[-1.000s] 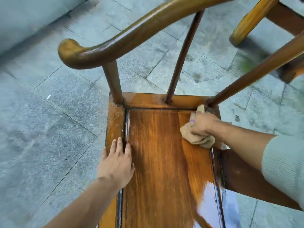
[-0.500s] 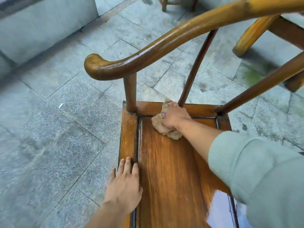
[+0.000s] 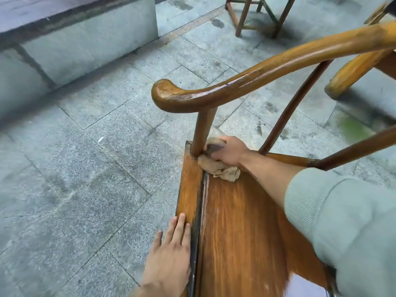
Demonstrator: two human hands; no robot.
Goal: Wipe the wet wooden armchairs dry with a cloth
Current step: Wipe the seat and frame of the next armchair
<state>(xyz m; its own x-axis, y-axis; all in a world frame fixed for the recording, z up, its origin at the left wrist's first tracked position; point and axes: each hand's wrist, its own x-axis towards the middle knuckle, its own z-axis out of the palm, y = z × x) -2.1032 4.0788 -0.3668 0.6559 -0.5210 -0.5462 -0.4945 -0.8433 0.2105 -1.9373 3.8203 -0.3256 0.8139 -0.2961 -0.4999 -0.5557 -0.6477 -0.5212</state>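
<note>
Fingers [image 3: 216, 150] of right hand [image 3: 230, 152] curled down over the crumpled tan cloth [image 3: 220, 168], pressing it into the seat corner, hard against the foot of the front arm post [image 3: 202, 131]. Moved there across the back edge of the seat [image 3: 242, 221] within the last second: from the far right corner by the slanted spindle, past the middle spindle [image 3: 293, 106], now to the left corner. Left hand [image 3: 169, 258] flat and holding nothing, fingers straight along the seat's left frame rail [image 3: 189, 194], bracing the armchair; same rail as a second ago, little shift beyond the camera's own swing. Back strip of the seat likely wiped along its whole width by this pass, judging from the dull streaked grain there. Glossy wet sheen left at the near right of the seat, low in view. Curved armrest [image 3: 246, 82] above shining with moisture, apparently not yet wiped. Second armchair [image 3: 353, 69] beyond, and a stool [image 3: 257, 16] on the stone paving [image 3: 85, 168], awaiting attention.
</note>
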